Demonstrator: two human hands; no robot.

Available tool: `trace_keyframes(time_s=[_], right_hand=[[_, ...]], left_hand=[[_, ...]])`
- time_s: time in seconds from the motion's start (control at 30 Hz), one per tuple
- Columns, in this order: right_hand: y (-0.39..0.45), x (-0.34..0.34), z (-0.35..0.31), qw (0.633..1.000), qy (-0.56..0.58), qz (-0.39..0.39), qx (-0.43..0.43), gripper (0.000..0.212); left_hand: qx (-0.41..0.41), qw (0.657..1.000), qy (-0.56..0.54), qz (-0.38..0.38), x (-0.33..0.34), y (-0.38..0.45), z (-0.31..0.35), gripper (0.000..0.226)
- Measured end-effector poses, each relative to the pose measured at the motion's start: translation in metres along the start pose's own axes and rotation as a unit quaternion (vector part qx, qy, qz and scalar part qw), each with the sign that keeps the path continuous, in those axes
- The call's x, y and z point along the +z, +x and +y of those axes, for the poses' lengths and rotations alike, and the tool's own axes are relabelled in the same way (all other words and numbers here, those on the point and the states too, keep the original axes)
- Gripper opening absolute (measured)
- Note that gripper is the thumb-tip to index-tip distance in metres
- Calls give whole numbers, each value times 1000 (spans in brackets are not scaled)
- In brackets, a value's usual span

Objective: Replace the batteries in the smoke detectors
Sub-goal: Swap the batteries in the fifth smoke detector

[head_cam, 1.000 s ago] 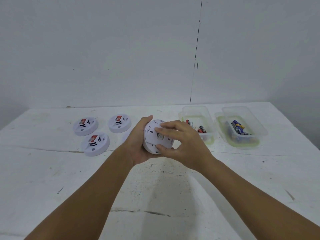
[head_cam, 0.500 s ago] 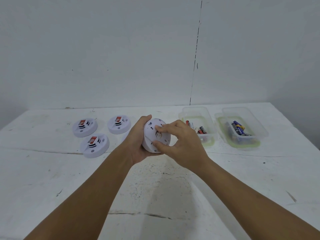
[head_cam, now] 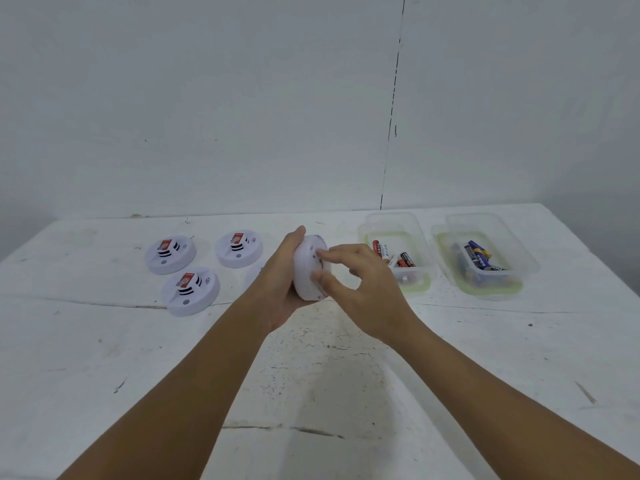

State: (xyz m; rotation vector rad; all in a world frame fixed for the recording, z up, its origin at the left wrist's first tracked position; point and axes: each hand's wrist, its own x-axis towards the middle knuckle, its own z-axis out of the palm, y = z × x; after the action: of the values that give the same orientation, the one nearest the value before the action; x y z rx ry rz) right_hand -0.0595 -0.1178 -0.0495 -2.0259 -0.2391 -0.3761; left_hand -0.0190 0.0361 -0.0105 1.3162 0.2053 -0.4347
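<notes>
With the left hand (head_cam: pixel 280 289) clamped round the upended smoke detector (head_cam: pixel 308 271) and the right hand (head_cam: pixel 360 289) pinching its back, a hard twist could fling it onto the table (head_cam: pixel 311 375).

The left hand (head_cam: pixel 277 282) covers the back of the detector (head_cam: pixel 309 271) it holds, and the right hand (head_cam: pixel 360 289) hides part of its face, so the marks there are too blurry to read. A fourth detector (head_cam: pixel 253 279) on the table peeks out from behind the left wrist, mostly hidden. Both arms are cut off at the bottom edge, and the labels on the batteries (head_cam: pixel 398 257) in the tubs are too small to read.
</notes>
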Motion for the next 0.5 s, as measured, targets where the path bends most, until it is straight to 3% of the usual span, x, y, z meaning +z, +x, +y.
trace_keyframes(time_s=[0.13,0.2,0.33,0.43,0.5], right_hand=[[-3,-4,-6,973,178,-26,143,45],[-4,-6,-2,969,187,-28,157,48],[-12,-10,12,961,200,-13,192,42],[-19,-14,19,936,258,12,239,39],[-22,-15,24,917,295,30,265,38]], left_hand=[[54,993,101,38,10,1,-12,46],[63,988,136,42,15,1,-18,50],[85,984,139,68,14,-8,-27,28],[117,977,176,34,-5,-7,-44,49],[95,978,184,39,-13,-9,-50,46]])
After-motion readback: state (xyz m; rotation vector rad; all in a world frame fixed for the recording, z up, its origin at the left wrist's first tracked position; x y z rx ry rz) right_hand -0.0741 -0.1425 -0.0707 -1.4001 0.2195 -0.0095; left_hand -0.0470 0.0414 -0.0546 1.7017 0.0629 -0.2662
